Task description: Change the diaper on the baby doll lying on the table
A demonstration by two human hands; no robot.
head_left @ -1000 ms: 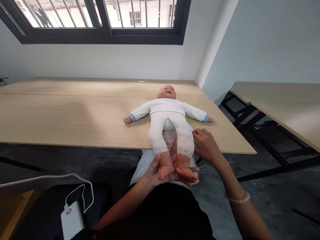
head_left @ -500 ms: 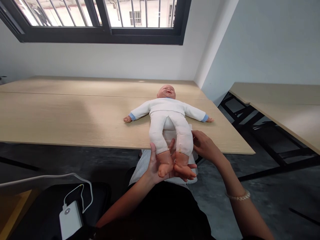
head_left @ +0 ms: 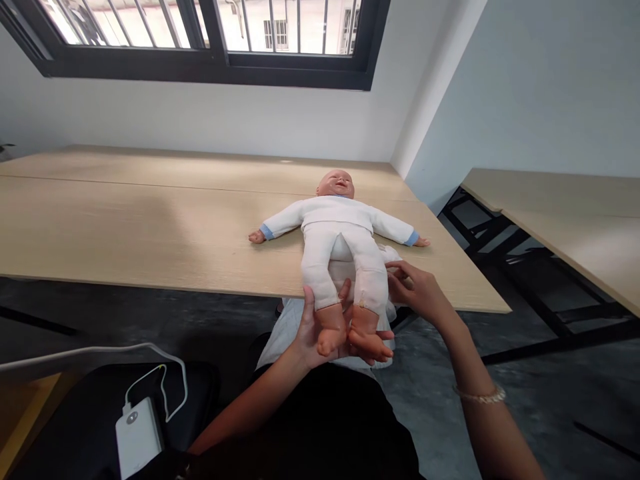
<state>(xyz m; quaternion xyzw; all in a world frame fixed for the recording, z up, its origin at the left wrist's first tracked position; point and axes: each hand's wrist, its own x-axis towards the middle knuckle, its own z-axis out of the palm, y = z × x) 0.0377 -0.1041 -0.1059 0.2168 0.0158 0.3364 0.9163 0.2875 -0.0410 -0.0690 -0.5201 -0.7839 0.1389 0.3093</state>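
Around mid-frame, the doll [head_left: 338, 210] lies on the counter [head_left: 125, 227]; my left hand [head_left: 309, 343] clasps fingers round its ankles [head_left: 331, 316], best held level; whether my right hand [head_left: 423, 291] pinches cloth [head_left: 391, 253], I cannot tell.

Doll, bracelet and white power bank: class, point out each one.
Doll [head_left: 338, 211], head view: the chest.
Bracelet [head_left: 483, 399], head view: middle of the band.
White power bank [head_left: 139, 437], head view: broad upper face.

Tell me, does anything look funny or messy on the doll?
Yes: the doll has small yellowish-brown marks at the ends of its white trouser legs. They look odd against such pale cloth, maybe stains, but they're too small to tell.
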